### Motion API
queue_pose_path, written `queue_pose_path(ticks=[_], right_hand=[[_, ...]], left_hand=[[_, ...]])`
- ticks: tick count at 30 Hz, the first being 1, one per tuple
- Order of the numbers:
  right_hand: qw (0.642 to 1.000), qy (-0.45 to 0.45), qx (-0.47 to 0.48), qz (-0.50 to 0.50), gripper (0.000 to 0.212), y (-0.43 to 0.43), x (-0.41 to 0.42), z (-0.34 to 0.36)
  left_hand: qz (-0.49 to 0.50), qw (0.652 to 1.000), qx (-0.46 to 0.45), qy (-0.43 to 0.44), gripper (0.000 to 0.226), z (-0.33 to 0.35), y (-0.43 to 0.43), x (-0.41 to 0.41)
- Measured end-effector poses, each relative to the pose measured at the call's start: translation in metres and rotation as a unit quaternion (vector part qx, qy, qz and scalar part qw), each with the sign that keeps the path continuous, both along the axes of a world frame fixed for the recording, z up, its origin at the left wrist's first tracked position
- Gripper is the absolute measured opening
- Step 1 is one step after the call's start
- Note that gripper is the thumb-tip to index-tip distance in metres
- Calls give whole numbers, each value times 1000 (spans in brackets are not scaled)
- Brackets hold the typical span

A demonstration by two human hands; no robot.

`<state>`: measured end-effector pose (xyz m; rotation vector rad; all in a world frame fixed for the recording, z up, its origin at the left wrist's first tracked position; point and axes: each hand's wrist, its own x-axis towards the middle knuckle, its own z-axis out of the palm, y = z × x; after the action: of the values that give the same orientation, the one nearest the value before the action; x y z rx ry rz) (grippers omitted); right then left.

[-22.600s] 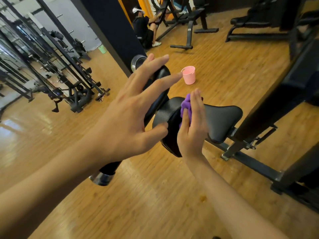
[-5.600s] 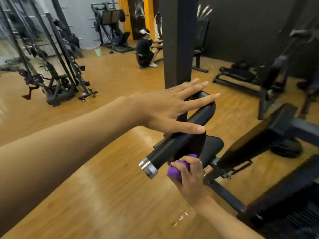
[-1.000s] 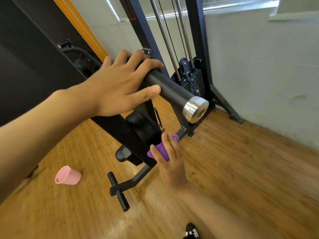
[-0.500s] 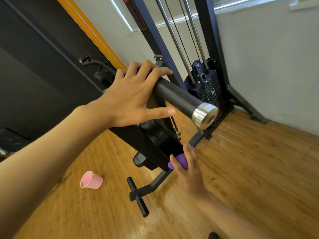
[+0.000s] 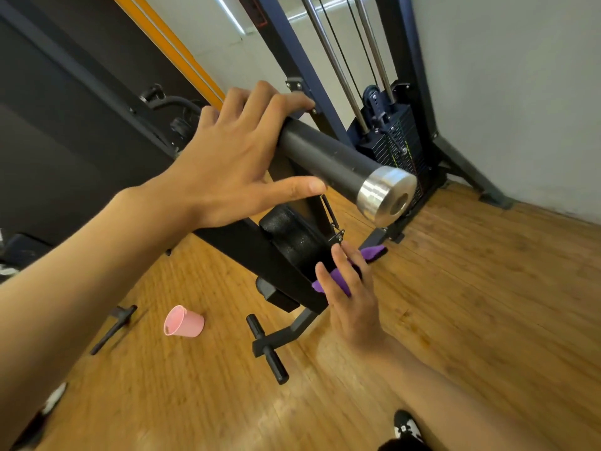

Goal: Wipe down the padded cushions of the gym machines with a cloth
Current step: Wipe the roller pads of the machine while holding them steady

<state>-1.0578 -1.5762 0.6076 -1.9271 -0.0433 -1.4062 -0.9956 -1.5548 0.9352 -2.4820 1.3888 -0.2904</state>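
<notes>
Two hands are working at once: your left hand (image 5: 224,177) is hooking its fingers over the top of the black roller pad (image 5: 325,157), thumb lying straight beneath it, while your right hand (image 5: 354,307) is pressing the purple cloth (image 5: 373,252) with near-straight fingers against the small black cushion (image 5: 292,236) tucked under the slanted frame; your right thumb is hiding behind the hand. The cloth is behaving like thin, limp fabric, bunching between your fingers and trailing past the fingertips, so it is likely calling for flat, spread pressure rather than a pinch. The cushion is looking firm, with a pebbled, grippy skin, probably yielding only slightly. The roller is likely wanting to swing, so you are wisely holding it well back from the steel end cap (image 5: 385,198). A pink cup (image 5: 183,321) is lying on its side on the floor nearby
</notes>
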Motion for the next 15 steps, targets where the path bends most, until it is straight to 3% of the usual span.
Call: queue_pose_path(ticks=[2, 6, 8, 12, 15], right_hand=[[1000, 3, -29, 0, 56, 2, -8, -18], [992, 61, -109, 2, 86, -2, -34, -84], [993, 73, -95, 7, 97, -2, -39, -79], [999, 2, -52, -1, 67, 0, -30, -42], [997, -7, -74, -6, 58, 0, -34, -63]], left_hand=[[2, 1000, 8, 6, 95, 1, 1, -4], [3, 1000, 5, 11, 94, 2, 1, -10], [2, 1000, -5, 19, 93, 1, 0, -13], [0, 1000, -12, 22, 98, 0, -1, -17], [0, 999, -12, 32, 100, 2, 1, -20]])
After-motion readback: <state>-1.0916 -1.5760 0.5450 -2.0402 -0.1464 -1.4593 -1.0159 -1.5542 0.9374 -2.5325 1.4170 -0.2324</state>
